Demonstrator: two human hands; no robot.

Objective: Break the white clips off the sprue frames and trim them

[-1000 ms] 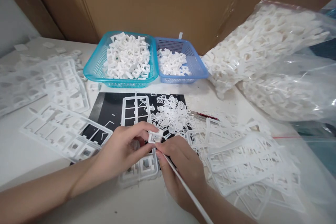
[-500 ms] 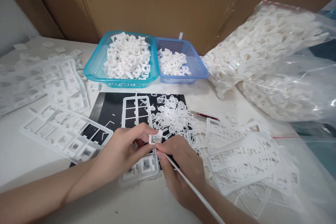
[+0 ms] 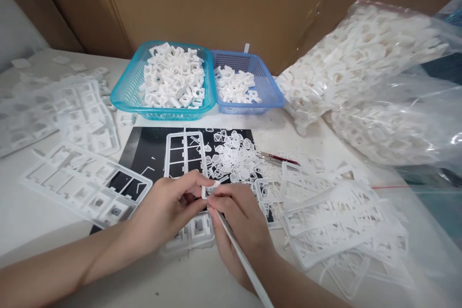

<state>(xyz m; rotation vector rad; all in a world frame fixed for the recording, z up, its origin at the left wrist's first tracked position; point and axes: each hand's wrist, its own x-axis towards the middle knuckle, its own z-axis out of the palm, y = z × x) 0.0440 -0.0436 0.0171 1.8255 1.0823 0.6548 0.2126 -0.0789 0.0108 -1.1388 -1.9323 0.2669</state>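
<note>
My left hand (image 3: 169, 209) pinches a small white square plastic piece (image 3: 209, 187) between thumb and fingers, just above a white plastic frame (image 3: 186, 154) lying on a black mat (image 3: 144, 151). My right hand (image 3: 241, 221) is closed around a thin white stick-like tool (image 3: 241, 260), its tip pressed against that small piece. Both hands meet over the near end of the frame. A heap of thin white trimmings (image 3: 234, 156) lies on the mat just beyond my fingers.
A turquoise basket (image 3: 126, 98) and a blue basket (image 3: 270, 94) hold white pieces at the back. Stacked white frames lie at the left (image 3: 79, 183) and right (image 3: 335, 221). Large clear bags (image 3: 378, 82) of parts fill the right. Red-handled tweezers (image 3: 277, 158) lie by the trimmings.
The small piece has been turned edge-on between my fingers, and my right hand has closed in against it. Both hands stay in the same spot.
</note>
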